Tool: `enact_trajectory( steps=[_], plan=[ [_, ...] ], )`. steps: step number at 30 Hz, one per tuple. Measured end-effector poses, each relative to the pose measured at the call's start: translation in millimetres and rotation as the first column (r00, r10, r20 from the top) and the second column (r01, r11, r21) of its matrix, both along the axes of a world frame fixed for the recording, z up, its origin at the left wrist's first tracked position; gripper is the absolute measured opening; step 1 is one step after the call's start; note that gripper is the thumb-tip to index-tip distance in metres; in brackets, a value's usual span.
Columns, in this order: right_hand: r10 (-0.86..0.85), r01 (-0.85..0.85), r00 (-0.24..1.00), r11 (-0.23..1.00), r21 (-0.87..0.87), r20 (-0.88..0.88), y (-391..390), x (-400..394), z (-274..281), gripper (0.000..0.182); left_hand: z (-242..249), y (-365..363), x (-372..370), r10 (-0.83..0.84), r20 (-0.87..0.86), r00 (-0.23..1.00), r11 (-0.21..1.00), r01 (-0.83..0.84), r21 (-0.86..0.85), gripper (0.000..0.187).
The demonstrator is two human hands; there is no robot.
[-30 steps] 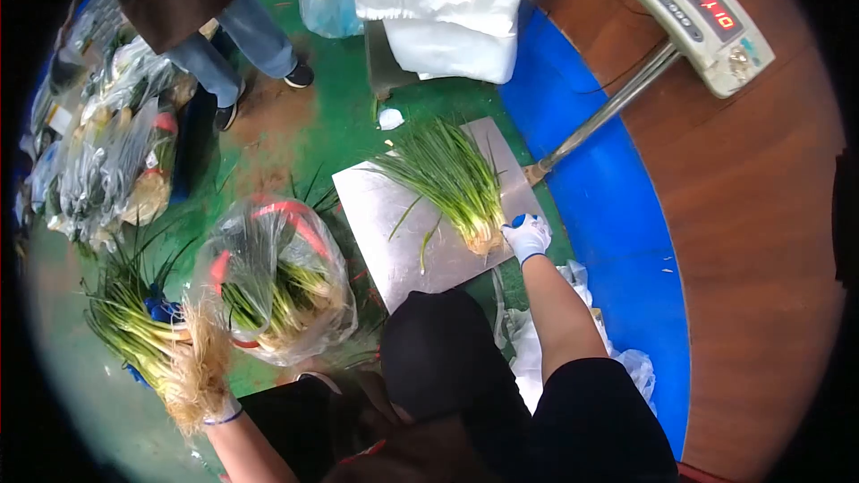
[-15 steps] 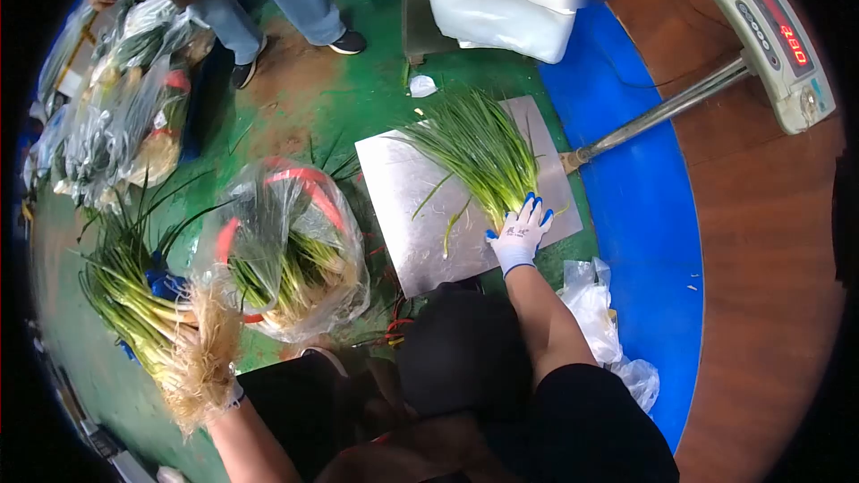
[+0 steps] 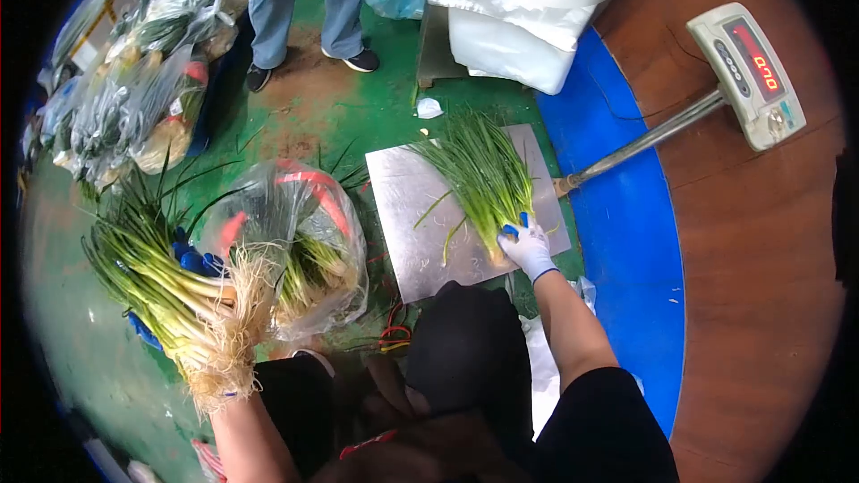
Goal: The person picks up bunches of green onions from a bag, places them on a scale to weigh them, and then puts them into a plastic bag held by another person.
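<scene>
Gripping scallion bunches: right hand (image 3: 528, 248) on scale platform (image 3: 404, 206), left hand (image 3: 208, 322) beside bag (image 3: 304, 233)

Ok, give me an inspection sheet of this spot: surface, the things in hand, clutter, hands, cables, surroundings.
Surface: green floor with a metal scale platform laid on it.
Things in hand: scallion bundle on the platform, roots toward the person; second scallion bundle with long pale roots.
Clutter: clear bag of scallions with red handles beside the platform; loose green leaves on the floor.
Hands: right hand, gloved, closed on the root end of the platform bundle; left hand mostly hidden by roots, its grip around the second bundle.
Cables: thin dark cable near the scale pole.
Surroundings: scale display lit red; white sacks; bagged produce; another person's legs.
</scene>
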State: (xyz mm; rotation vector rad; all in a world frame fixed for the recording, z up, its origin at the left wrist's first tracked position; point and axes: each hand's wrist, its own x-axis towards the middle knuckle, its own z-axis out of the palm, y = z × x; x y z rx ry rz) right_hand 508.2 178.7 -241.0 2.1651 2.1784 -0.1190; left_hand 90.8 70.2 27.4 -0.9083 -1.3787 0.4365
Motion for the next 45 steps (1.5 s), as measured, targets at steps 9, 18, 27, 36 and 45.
enact_trajectory(
  steps=[9, 18, 27, 36, 45],
  plan=[
    [-0.684, 0.673, 0.729, 0.713, -0.196, 0.013, 29, 50, -38, 0.065, -16, -15, -34, -0.212, 0.066, 0.975, 0.977, 0.212, 0.012, 0.054],
    [-0.402, 0.373, 0.914, 0.886, -0.275, -0.055, 66, 77, -11, 0.052, -41, -8, -43, -0.151, 0.525, 0.838, 0.978, 0.205, -0.047, 0.085],
    [-0.397, 0.386, 0.917, 0.857, -0.341, 0.041, 60, 54, -52, 0.048, -33, 13, -3, -0.132, 0.433, 0.891, 0.980, 0.182, -0.075, 0.070],
    [-0.642, 0.272, 0.317, 0.767, -0.582, -0.698, 65, 120, -23, 0.014, -31, 9, -9, -0.050, 0.255, 0.966, 0.967, 0.111, -0.229, 0.065],
    [-0.414, 0.258, -0.025, 0.877, -0.406, -0.910, 58, 79, 75, 0.027, -28, 11, 8, -0.103, 0.155, 0.983, 0.991, 0.115, -0.072, 0.058]
  ],
)
